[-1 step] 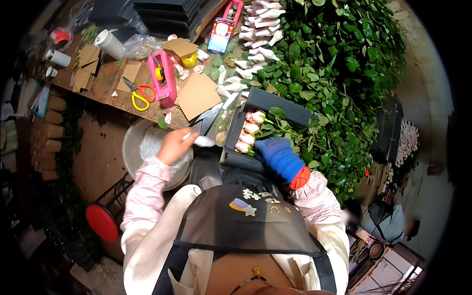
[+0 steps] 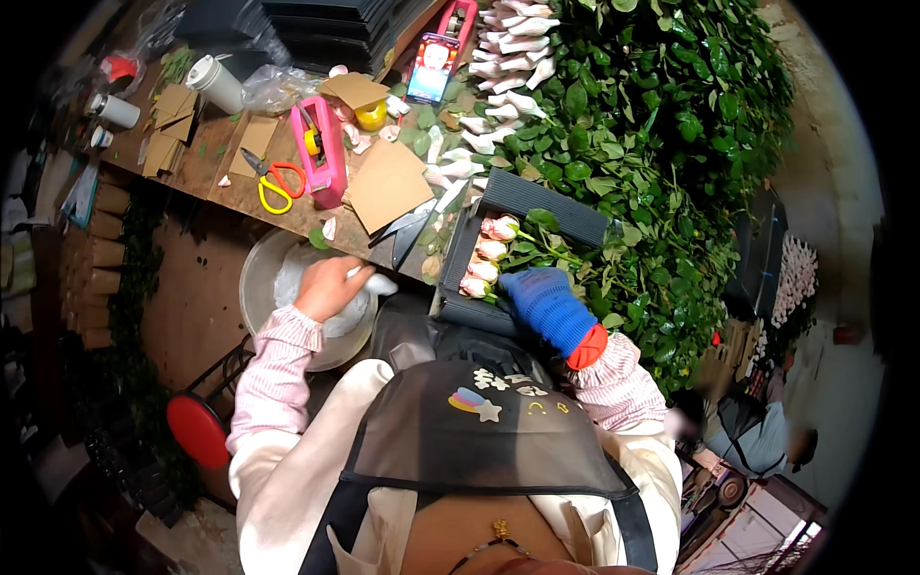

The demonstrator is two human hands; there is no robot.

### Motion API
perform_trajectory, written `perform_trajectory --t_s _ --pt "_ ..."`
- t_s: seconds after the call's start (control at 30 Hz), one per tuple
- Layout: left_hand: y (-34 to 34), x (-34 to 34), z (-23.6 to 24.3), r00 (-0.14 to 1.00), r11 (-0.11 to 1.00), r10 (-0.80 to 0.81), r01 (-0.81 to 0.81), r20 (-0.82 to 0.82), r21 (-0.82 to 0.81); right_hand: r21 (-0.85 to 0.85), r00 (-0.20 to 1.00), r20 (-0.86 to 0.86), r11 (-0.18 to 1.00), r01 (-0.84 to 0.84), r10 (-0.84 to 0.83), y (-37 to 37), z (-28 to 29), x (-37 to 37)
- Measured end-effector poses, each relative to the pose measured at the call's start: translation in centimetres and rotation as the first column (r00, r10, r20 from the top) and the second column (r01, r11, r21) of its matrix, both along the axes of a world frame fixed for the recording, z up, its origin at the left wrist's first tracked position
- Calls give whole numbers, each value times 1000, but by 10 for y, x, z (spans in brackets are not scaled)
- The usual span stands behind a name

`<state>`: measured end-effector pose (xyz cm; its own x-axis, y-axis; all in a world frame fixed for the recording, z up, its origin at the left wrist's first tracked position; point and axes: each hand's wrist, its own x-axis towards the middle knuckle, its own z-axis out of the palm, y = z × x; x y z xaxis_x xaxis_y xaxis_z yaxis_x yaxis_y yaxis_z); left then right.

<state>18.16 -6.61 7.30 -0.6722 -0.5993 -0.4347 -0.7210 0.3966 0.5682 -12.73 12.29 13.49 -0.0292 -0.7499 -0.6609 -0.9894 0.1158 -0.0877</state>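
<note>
The white paper sleeve [image 2: 376,284] sits pinched in the bare left hand [image 2: 331,286], over the metal bowl [image 2: 257,278] just under the bench edge. To its right, the gloved right hand [image 2: 546,305] rests on the pink roses [image 2: 487,251] lying in the dark tray [image 2: 537,196]; its grip is hidden. Beyond the left hand lie a cardboard sheet [image 2: 388,182] and yellow scissors [image 2: 273,182].

Pale pink rosebuds [image 2: 489,254] lie side by side in a dark tray [image 2: 537,196] just above the blue-gloved right grip [image 2: 546,305], while a white wrapper [image 2: 379,284] sticks out of the bare left grip [image 2: 331,286].
</note>
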Motion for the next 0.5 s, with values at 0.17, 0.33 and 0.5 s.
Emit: perform_trajectory --t_s 0.17,0.33,0.5 --pt "20 -4 -21 975 961 -215 200 -61 -191 57 990 -101 994 -97 102 -5 -21 5" --pt "25 -98 -20 826 959 -277 273 -490 -82 76 973 -23 971 -226 228 -11 -4 -1" --pt "15 -122 -36 788 894 -398 448 -469 -5 45 976 -13 975 -218 219 -6 -11 -3"
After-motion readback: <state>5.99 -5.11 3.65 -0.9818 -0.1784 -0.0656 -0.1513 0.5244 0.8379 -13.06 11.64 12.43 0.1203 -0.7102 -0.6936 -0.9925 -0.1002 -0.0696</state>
